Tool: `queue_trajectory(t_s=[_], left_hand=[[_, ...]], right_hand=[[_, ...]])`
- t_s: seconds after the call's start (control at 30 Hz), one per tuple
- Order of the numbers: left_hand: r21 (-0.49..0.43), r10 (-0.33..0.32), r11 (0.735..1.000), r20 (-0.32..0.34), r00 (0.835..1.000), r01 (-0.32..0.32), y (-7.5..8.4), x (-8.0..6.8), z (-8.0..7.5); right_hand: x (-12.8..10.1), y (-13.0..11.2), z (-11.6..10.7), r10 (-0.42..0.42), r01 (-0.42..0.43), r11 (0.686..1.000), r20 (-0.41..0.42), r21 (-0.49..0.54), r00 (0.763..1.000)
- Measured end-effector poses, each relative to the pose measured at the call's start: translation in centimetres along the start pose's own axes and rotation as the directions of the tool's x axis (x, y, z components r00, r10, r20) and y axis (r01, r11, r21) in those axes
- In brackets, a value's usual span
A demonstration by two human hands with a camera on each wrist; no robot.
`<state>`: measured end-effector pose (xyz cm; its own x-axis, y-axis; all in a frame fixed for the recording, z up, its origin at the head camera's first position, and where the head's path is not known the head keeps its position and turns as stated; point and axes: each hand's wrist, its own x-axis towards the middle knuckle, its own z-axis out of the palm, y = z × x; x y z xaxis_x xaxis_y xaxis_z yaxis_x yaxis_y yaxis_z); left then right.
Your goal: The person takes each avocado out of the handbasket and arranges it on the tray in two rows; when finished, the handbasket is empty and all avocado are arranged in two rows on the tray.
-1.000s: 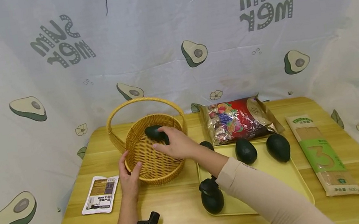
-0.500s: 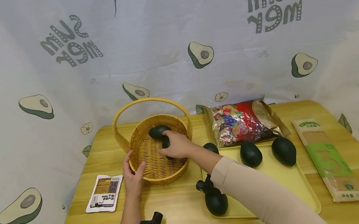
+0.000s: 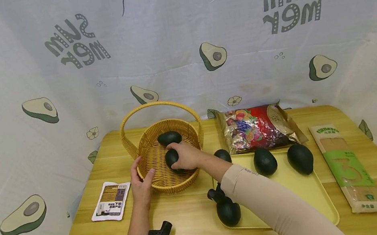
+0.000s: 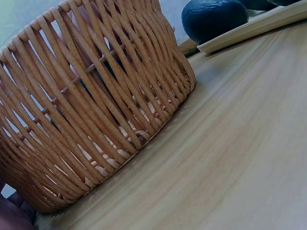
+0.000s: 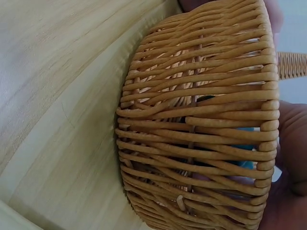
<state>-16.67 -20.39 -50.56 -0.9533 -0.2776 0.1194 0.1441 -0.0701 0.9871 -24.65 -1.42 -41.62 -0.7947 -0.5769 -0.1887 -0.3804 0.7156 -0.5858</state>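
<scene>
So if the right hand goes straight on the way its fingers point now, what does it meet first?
Probably the basket's left inner wall. The right hand holds an avocado, fingers pointing left across the floor; depth is uncertain.

The white avocado-print cloth backdrop [image 3: 176, 34] behind the fingers carries grey "SUM MER" lettering twice, mirrored. Far right of the fingers, the long clear noodle packet with a green band [image 3: 349, 168] shows a large "3" and "500g". Other print is too small.

avocado in hand [image 3: 171, 158]: dark green, matte, inside the basket near its front wall, gripped by the right hand [image 3: 187, 155]
basket [image 3: 150, 154]: woven tan wicker, round, arched handle upright, standing on the desk, left hand [image 3: 141, 182] at its near rim
</scene>
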Motion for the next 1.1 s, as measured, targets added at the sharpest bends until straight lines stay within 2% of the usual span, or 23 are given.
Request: queue_trajectory(t_s=[0.2, 0.53, 0.73, 1.1], left_hand=[[0.008, 0.001, 1.000, -0.002, 1.000, -0.001, 0.0, 0.0, -0.1], [0.016, 0.008, 1.000, -0.006, 1.000, -0.008, 0.0, 0.0, 0.0], [0.025, 0.013, 1.000, -0.011, 1.000, -0.013, 0.0, 0.0, 0.0], [0.014, 0.002, 1.000, -0.029, 1.000, -0.002, 0.0, -0.1, 0.2]], right_hand=[[-0.1, -0.1, -0.2, -0.021, 0.021, 1.000, 0.020, -0.020, 1.000], [-1.1, -0.3, -1.6, -0.058, 0.063, 0.996, -0.074, 0.058, 0.996], [-2.9, -1.1, -2.8, -0.105, 0.119, 0.988, -0.130, 0.100, 0.986], [-7.5, -1.1, -4.4, -0.149, 0.180, 0.967, -0.174, 0.179, 0.973]])
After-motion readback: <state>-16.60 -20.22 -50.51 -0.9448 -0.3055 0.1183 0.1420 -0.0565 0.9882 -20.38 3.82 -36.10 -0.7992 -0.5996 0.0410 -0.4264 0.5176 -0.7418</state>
